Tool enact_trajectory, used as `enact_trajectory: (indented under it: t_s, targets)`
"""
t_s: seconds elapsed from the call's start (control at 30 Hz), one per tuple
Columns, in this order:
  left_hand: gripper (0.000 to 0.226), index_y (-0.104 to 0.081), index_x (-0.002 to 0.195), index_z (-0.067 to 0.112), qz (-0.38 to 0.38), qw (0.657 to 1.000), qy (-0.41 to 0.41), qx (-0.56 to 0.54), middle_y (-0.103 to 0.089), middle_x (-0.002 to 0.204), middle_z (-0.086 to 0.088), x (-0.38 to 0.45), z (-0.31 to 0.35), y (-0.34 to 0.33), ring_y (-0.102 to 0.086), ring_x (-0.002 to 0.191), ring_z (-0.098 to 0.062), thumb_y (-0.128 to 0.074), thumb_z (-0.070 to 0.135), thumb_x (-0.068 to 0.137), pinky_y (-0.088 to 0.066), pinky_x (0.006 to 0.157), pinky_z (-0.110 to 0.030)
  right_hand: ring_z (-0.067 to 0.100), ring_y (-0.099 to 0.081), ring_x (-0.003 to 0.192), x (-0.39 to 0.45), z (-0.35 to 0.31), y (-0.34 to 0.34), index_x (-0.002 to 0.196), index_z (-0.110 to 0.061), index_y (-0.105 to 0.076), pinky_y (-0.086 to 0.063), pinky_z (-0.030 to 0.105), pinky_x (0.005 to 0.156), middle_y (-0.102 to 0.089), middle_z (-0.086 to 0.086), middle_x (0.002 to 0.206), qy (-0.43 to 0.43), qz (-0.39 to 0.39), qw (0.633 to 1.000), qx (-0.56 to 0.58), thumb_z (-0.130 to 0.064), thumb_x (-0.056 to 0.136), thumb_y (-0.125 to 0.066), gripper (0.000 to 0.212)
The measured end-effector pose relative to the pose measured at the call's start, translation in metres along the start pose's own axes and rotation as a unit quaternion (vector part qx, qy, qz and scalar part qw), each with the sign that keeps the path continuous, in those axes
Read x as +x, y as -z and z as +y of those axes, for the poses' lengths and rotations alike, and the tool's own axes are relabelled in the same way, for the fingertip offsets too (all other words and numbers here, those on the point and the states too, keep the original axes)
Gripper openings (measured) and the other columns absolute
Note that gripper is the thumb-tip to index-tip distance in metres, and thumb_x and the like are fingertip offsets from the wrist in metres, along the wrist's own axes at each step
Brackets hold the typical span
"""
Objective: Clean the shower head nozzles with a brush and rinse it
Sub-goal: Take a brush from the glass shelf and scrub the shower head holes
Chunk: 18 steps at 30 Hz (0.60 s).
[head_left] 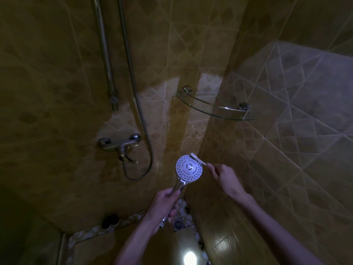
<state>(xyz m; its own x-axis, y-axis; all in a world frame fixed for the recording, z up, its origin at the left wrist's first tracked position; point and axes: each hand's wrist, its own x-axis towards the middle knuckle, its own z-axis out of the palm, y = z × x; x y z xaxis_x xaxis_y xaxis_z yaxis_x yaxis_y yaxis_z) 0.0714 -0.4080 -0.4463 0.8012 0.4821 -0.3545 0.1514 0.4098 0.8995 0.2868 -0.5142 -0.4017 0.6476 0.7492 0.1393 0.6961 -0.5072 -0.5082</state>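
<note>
Two hands: I see both at work in a dim, tiled shower corner.
Left hand (165, 204): fingers wrapped round the chrome handle of the shower head (189, 168), holding it up with the nozzle face turned toward me.
Right hand (225, 174): at 3 o'clock of the shower head, pinching the handle of a small white brush (197, 158).
Brush: its bristle end lies at the rim of the nozzle face, at about 1 o'clock; I cannot tell whether it touches.
Hose (133, 88): runs down the wall at 11 o'clock of the head and loops below the mixer tap (120, 146).
Mixer tap: on the wall at 10 o'clock of the head.
Rail (105, 50): upright, just left of the hose.
Glass corner shelf (214, 108): at 1 o'clock, above the head.
Floor drain (178, 223): at 6 o'clock, just beside my left hand.
</note>
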Motion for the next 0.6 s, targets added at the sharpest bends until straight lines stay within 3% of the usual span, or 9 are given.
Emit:
enact_trajectory:
  t_s: [0.17,0.27,0.33,0.43,0.5,0.6]
  targets:
    - [0.018,-0.057,0.083,0.011,0.019,1.0,0.006,-0.02,-0.05,0.054,-0.002,-0.003,0.0,0.0,-0.036,0.036,-0.01,-0.056,0.023,0.096,-0.03,0.032,-0.015,0.004,-0.053,0.051,-0.036,0.0,-0.016,0.082,-0.022,-0.061,-0.037,0.02,0.045,-0.057,-0.006,0.059,0.073,-0.064,0.987,-0.13,-0.066,0.093,-0.026,0.057]
    - [0.017,-0.055,0.084,0.011,0.013,1.0,0.009,-0.021,-0.049,0.055,-0.002,-0.005,0.001,-0.002,-0.036,0.036,-0.009,-0.056,0.023,0.096,-0.029,0.032,-0.015,0.018,-0.066,0.067,-0.013,-0.002,0.005,0.086,-0.013,-0.067,-0.051,0.035,0.063,-0.07,0.006,0.072,0.048,-0.044,0.996,-0.059,-0.047,0.098,-0.04,0.045]
    - [0.017,-0.054,0.084,0.012,0.011,1.0,0.009,-0.026,-0.048,0.056,-0.003,-0.004,0.001,-0.004,-0.036,0.036,-0.009,-0.057,0.024,0.095,-0.029,0.032,-0.015,0.024,-0.062,0.068,0.002,-0.006,0.016,0.084,-0.002,-0.067,-0.045,0.035,0.065,-0.066,0.015,0.072,0.018,-0.008,1.0,0.009,-0.032,0.099,-0.047,0.04]
    - [0.017,-0.057,0.084,0.013,0.001,0.999,0.01,-0.036,-0.05,0.057,-0.003,-0.005,0.003,-0.003,-0.036,0.037,-0.009,-0.059,0.025,0.094,-0.029,0.032,-0.015,0.028,-0.057,0.064,0.001,-0.008,0.017,0.079,0.005,-0.066,-0.04,0.033,0.062,-0.063,0.016,0.068,0.009,-0.038,0.999,0.028,-0.03,0.099,-0.048,0.044]
    - [0.016,-0.057,0.084,0.013,0.006,0.999,0.012,-0.04,-0.051,0.057,-0.002,-0.006,0.004,-0.002,-0.037,0.037,-0.009,-0.059,0.024,0.095,-0.028,0.032,-0.015,0.029,-0.062,0.067,-0.012,-0.004,0.011,0.085,-0.001,-0.07,-0.045,0.035,0.065,-0.068,0.017,0.072,0.026,-0.067,0.997,-0.006,-0.036,0.099,-0.046,0.044]
    - [0.016,-0.055,0.084,0.011,0.033,0.999,0.019,-0.039,-0.049,0.056,-0.005,-0.008,0.004,-0.003,-0.037,0.034,-0.009,-0.056,0.021,0.096,-0.028,0.032,-0.013,0.018,-0.062,0.064,-0.035,0.0,0.001,0.093,-0.019,-0.071,-0.042,0.022,0.059,-0.067,0.005,0.069,0.062,-0.101,0.991,-0.058,-0.045,0.098,-0.042,0.04]
